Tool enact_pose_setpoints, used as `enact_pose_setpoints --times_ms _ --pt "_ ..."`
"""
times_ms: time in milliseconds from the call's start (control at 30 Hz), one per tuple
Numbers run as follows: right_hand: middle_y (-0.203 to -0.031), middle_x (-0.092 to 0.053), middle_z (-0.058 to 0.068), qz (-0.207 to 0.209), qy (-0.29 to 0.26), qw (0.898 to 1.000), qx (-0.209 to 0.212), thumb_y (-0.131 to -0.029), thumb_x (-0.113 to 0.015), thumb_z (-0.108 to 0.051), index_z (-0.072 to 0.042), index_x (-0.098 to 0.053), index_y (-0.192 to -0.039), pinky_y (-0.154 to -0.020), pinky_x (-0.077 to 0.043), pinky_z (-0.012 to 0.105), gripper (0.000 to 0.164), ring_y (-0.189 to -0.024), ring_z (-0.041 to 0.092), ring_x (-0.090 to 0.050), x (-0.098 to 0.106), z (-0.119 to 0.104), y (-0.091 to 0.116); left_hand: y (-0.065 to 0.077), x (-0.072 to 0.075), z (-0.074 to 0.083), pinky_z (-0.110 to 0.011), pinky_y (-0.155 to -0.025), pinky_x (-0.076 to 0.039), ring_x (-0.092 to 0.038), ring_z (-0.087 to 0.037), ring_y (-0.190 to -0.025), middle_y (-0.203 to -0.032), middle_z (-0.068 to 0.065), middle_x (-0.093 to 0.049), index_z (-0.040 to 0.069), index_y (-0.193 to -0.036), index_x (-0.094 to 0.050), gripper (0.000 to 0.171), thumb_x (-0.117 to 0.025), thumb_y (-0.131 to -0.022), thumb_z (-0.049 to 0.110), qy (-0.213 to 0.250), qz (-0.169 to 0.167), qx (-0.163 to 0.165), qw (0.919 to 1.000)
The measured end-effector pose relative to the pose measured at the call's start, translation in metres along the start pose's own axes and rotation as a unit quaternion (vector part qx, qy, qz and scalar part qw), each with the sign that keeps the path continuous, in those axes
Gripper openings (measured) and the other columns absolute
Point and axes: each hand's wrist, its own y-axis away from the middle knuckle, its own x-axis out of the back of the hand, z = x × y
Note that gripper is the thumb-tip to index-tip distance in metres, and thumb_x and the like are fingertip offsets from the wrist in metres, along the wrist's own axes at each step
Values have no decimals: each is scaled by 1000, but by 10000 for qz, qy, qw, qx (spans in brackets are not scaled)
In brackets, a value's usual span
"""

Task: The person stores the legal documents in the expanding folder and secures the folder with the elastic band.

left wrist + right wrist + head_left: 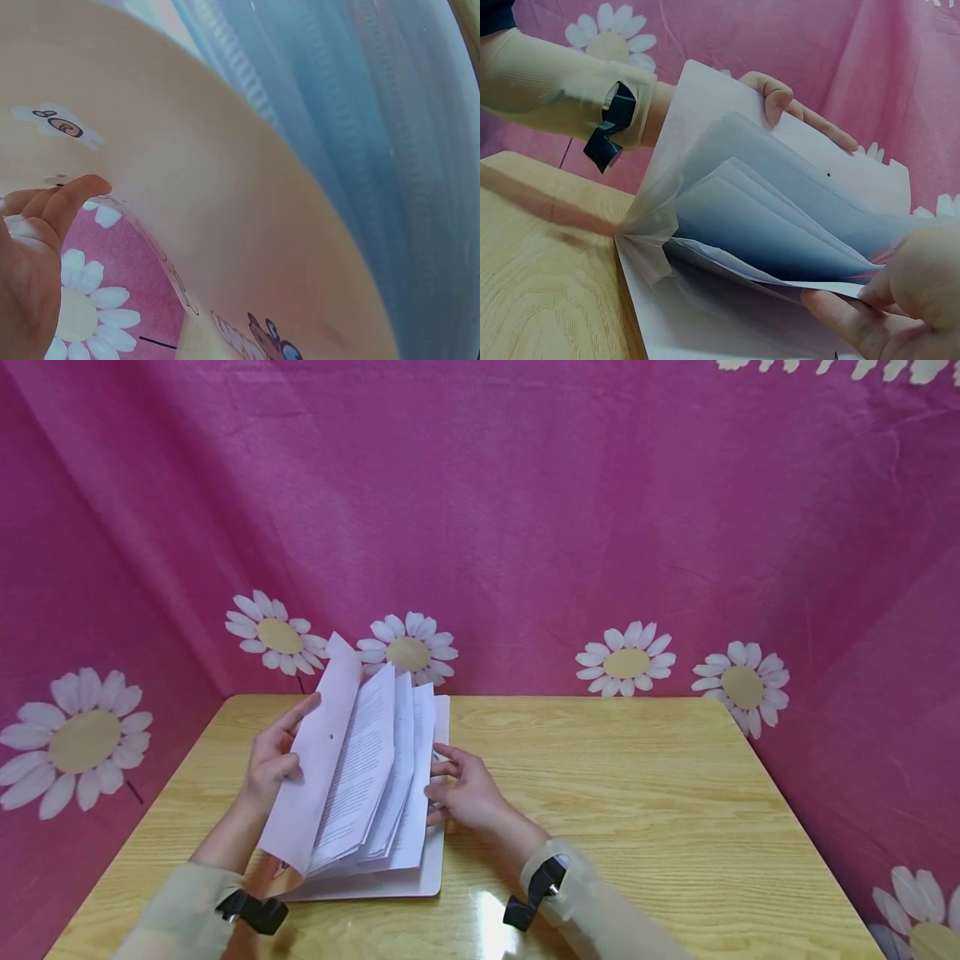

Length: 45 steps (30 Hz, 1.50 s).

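A folder [318,752] with clear sleeves lies spread on the table, its pale front cover raised at the left. My left hand [273,756] grips that cover by its outer edge, thumb at the rim. From the left wrist view, the cover's outside [217,187] is peach with small cartoon drawings. Several sleeves with printed sheets [363,768] stand fanned between the covers. At their right edge, my right hand [468,789] pinches a few sleeves between thumb and fingers, over the back cover [405,883]. The pinched sleeve edge [825,286] shows in the right wrist view.
The folder sits on the left half of a light wooden table [615,793]. A pink curtain [517,527] with white daisies hangs behind the table and along its sides. Black straps with small devices [251,912] sit on both forearms.
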Motion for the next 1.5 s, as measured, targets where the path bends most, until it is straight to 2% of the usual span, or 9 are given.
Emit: enact_pose_setpoints --times_ms 167,567,700,833,1033,1167,1300,1500 --pt "-117 -63 20 -138 91 9999 -15 -93 -57 20 9 -32 -160 -61 -63 40 73 -74 22 -68 -2 0 -2 1 1 0 -19 -54 -51 -66 -16 -89 -126 -7 -71 -5 -152 -52 88 -44 -65 -12 -24 -6 80 10000" --pt "-118 -61 21 -309 360 9987 -202 -93 -58 18 9 -29 -161 -66 -63 38 75 -86 22 -66 -7 1 -9 3 2 -3 -19 -55 -52 -66 -15 -86 -121 -8 -73 -1 -152 -55 89 -42 -64 -13 180 -118 -29 9998" --pt "-118 -61 20 -279 581 9976 -269 -93 -59 16 7 -31 -161 -66 -63 39 74 -86 23 -67 -8 2 -11 3 2 -2 -19 -55 -51 -66 -15 -87 -121 -8 -73 -2 -151 -55 89 -42 -64 -13 219 -173 -87 9996" --pt "-118 -62 18 -266 833 9955 -352 -94 -61 14 5 -33 -161 -68 -63 39 73 -86 23 -68 -9 2 -12 4 1 -3 -19 -55 -52 -67 -15 -88 -124 -8 -72 -1 -152 -54 89 -42 -65 -13 235 -177 5 9996" --pt "-117 -62 19 -313 910 9945 -403 -95 -60 13 7 -31 -162 -70 -63 42 73 -86 23 -69 -12 4 -13 5 1 -4 -19 -56 -52 -66 -15 -90 -122 -8 -73 3 -151 -57 89 -42 -65 -13 348 -201 22 9992" --pt "-116 -63 17 -307 1058 9931 -398 -96 -61 12 7 -31 -161 -67 -63 41 72 -83 24 -71 -14 5 -13 5 0 -6 -19 -57 -52 -66 -15 -89 -120 -9 -73 3 -151 -56 90 -41 -64 -14 437 -256 0 9987" --pt "-115 -64 16 -322 1055 9930 -425 -96 -62 11 6 -32 -161 -69 -63 41 72 -86 23 -71 -13 6 -14 6 0 -8 -19 -55 -51 -66 -15 -88 -121 -9 -73 0 -153 -53 90 -43 -65 -14 330 -206 74 9992" --pt "-118 -63 18 -480 674 9955 -468 -93 -61 16 4 -33 -162 -72 -64 43 75 -90 26 -71 -4 9 -14 6 0 -8 -19 -55 -51 -66 -16 -90 -125 -9 -72 -4 -154 -49 90 -43 -65 -13 273 -191 136 9994"
